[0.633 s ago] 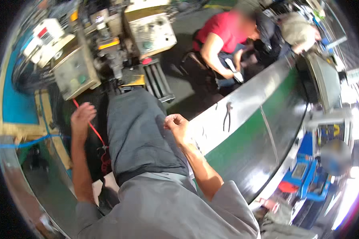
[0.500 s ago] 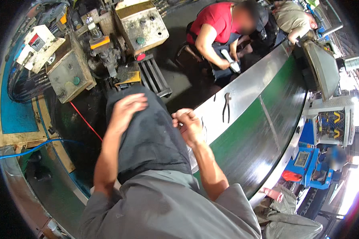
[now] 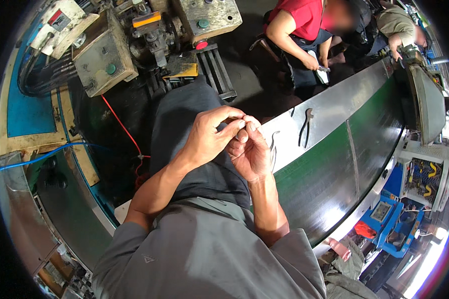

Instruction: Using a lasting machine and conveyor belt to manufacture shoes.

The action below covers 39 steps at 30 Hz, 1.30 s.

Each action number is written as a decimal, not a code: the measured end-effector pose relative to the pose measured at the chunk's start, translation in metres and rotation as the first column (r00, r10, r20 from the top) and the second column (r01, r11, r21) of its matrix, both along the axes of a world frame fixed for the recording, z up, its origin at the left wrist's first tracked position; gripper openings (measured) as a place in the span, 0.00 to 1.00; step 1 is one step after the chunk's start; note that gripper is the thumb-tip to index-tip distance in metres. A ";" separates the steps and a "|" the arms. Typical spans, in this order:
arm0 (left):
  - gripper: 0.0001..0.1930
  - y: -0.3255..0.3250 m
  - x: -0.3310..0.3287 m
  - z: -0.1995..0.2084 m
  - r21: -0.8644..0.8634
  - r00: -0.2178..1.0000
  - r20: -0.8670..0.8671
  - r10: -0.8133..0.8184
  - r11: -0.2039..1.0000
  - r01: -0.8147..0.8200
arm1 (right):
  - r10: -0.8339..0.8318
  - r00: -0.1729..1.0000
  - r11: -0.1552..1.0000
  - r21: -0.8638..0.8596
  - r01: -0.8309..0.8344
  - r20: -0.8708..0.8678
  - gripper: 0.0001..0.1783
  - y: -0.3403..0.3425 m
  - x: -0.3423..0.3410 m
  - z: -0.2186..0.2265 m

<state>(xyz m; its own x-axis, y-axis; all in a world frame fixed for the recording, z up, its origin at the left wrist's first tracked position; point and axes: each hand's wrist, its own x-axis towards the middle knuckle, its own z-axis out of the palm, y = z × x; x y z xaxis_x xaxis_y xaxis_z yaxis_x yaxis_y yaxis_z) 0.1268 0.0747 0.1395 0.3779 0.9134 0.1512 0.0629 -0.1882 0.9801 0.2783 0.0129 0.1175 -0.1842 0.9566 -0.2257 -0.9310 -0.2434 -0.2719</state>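
1. Far left, a blue hose [image 3: 50,153] ran across by a wooden frame [image 3: 62,117].
2. Next, a grimy control box [image 3: 97,72] with a green button; a red cord [image 3: 118,122] trailed down below it.
3. Your left hand [image 3: 207,137] was up over your dark-clothed lap, thumb and forefinger drawn in at the tips, meeting your right fingertips. Couldn't tell whether they were clamped on anything.
4. Your right hand [image 3: 251,152] was just beside it, palm side up, fingers curled, thumb and forefinger tips near together at the same spot. Same caveat: any small piece there was hidden.
5. Just right of your right hand, a thin hooked tool [image 3: 273,141] lay on the bare metal ledge [image 3: 346,99].
6. Further right, dark-handled pliers [image 3: 309,118] lay on that ledge, apart from your hands, handles toward you.
7. Beyond the ledge, a co-worker in a red top [image 3: 304,17] held a pale object [image 3: 322,74].
8. Green belt [image 3: 329,154] ran alongside the ledge; blue cart [image 3: 401,231] stood past it, far right.
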 end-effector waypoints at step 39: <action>0.03 -0.004 -0.023 -0.023 0.157 0.986 -0.066 0.154 0.977 -0.143 | 0.037 0.999 0.992 -0.121 -0.033 0.032 0.12 -0.002 -0.025 -0.035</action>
